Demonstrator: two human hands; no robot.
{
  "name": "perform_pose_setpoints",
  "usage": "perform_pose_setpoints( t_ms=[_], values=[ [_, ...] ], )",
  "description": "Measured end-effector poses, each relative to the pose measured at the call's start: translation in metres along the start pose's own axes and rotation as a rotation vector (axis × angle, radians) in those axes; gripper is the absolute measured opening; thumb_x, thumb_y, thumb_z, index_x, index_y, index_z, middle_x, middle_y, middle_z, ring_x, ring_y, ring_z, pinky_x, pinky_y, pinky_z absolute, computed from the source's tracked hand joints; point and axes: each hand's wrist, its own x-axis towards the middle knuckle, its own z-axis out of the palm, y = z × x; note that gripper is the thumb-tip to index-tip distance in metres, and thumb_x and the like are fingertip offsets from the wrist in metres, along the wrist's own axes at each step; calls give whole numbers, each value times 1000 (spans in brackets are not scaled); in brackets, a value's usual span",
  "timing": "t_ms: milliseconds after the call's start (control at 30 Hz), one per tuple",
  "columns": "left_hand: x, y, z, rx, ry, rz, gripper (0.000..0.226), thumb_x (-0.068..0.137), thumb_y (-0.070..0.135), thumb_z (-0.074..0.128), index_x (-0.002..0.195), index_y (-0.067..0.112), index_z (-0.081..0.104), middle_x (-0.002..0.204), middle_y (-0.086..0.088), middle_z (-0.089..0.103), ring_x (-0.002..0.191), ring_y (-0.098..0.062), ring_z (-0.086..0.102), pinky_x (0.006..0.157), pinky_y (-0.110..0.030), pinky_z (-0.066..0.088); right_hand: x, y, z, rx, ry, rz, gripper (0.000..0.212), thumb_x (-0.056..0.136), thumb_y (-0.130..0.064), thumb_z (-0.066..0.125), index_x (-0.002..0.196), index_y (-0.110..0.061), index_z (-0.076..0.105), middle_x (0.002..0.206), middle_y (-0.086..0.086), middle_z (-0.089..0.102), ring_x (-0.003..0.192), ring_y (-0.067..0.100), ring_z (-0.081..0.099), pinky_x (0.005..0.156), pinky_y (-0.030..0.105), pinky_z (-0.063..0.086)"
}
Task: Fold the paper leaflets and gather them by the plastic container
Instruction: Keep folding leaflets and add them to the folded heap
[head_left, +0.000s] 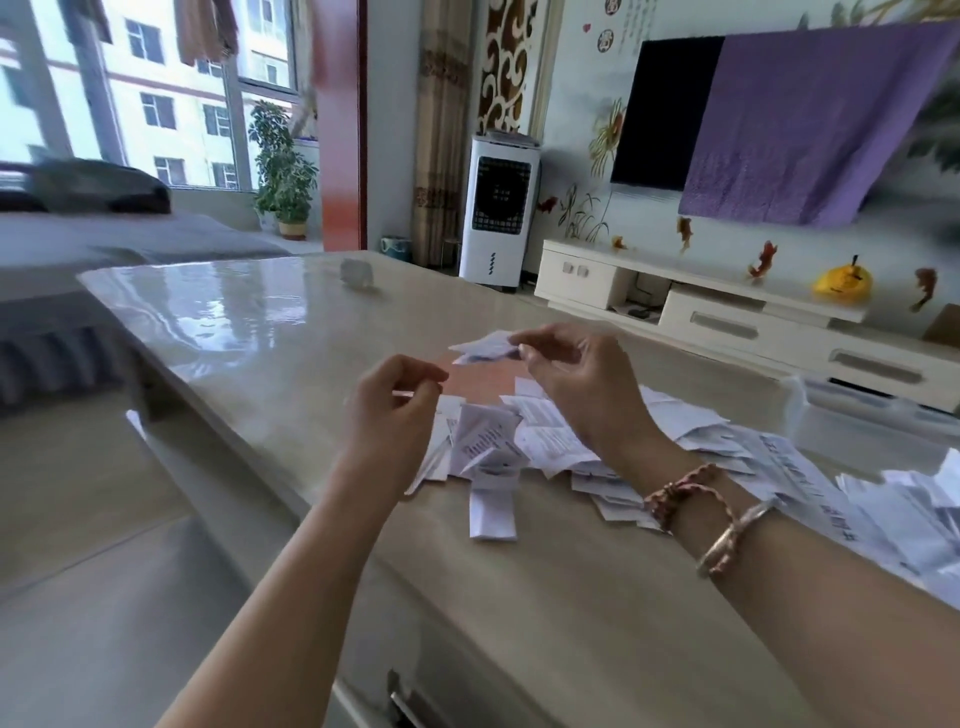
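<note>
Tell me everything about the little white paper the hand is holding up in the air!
The small white printed paper leaflet is held above the glossy beige table, touching nothing but the right hand, whose fingertips pinch its right end. It looks thin, creased and partly folded, with faint dark print that is too blurred to read. Its free end points left, toward the left hand, which does not touch it. More white leaflets lie piled below.

Both forearms reach from the near edge toward the far middle, hands raised and apart. Left hand (395, 395): fingers curled inward, thumb meeting fingertips, contents indiscernible. Right hand (576, 382): thumb and fingertips pinching, wrist bent; 2 bracelets on the right wrist.
</note>
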Motion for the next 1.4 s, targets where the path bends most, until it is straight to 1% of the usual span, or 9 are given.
perform_pose_setpoints(
  t_ms=[133, 267, 400, 533, 733, 867, 1033, 1200, 1400],
  values=[
    [12, -10, -2, 55, 41, -64, 20, 91, 10, 51, 99, 15, 68, 90, 5, 65, 72, -2, 52, 57, -14, 39, 14, 4, 20, 280, -257, 250, 22, 96, -6, 50, 98, -6, 72, 90, 1, 72, 79, 2, 67, 75, 10, 49],
    [18, -17, 1, 147, 33, -100, 20, 88, 13, 50, 94, 17, 69, 91, 4, 63, 87, -19, 58, 72, -29, 41, 15, 9, 17, 134, -384, 304, 29, 98, -14, 46, 98, -6, 74, 107, 3, 71, 99, 11, 64, 74, 5, 45],
    [16, -15, 6, 186, 11, -95, 18, 87, 15, 50, 89, 20, 67, 96, 1, 63, 92, -25, 58, 87, -37, 45, 13, 21, -5, -36, -222, 284, 26, 96, -19, 51, 88, -14, 75, 106, 7, 71, 109, 44, 56, 88, 48, 49],
    [8, -5, 15, 187, 6, 19, 16, 87, 12, 52, 85, 19, 66, 83, 9, 60, 87, -20, 54, 95, -41, 42, 5, 35, -37, -216, -187, 235, 8, 90, -22, 61, 94, -21, 68, 105, -5, 67, 110, 17, 60, 78, 18, 44],
    [-3, 4, 36, 174, 11, 138, 19, 87, 13, 52, 80, 28, 60, 89, 9, 58, 96, -25, 53, 91, -40, 43, -18, 46, -60, -547, -401, 224, 57, 84, -47, 66, 134, -27, 47, 139, -2, 51, 126, 17, 47, 95, 29, 39],
    [-10, 5, 47, 296, 27, 235, 15, 91, 16, 50, 89, 25, 61, 97, 9, 54, 100, -17, 41, 88, -30, 35, -19, 48, -62, -639, -319, 259, 52, 90, -35, 60, 137, -23, 41, 118, 13, 63, 109, 27, 57, 95, 34, 41],
    [-17, 7, 54, 582, 50, 392, 13, 94, 22, 48, 98, 22, 60, 105, 7, 55, 104, -19, 38, 86, -29, 28, -24, 56, -66, -711, -314, 254, 33, 90, -22, 56, 122, -19, 54, 104, 3, 67, 104, 20, 58, 102, 35, 37],
    [-25, 13, 61, 600, -23, 498, 17, 93, 30, 49, 107, 24, 57, 110, 7, 55, 108, -20, 40, 87, -28, 28, -41, 48, -81, -594, -152, 134, 14, 89, -14, 56, 85, -21, 68, 78, -6, 67, 76, 14, 62, 65, 26, 42],
    [-62, 36, 73, 289, -389, 424, 81, 63, 83, 42, 132, 41, 33, 118, 23, 51, 114, -3, 37, 93, -27, 37, -91, 24, -120, -283, -132, 113, 13, 88, -27, 64, 76, -26, 68, 70, -11, 65, 67, 3, 59, 60, 15, 40]
  ],
)
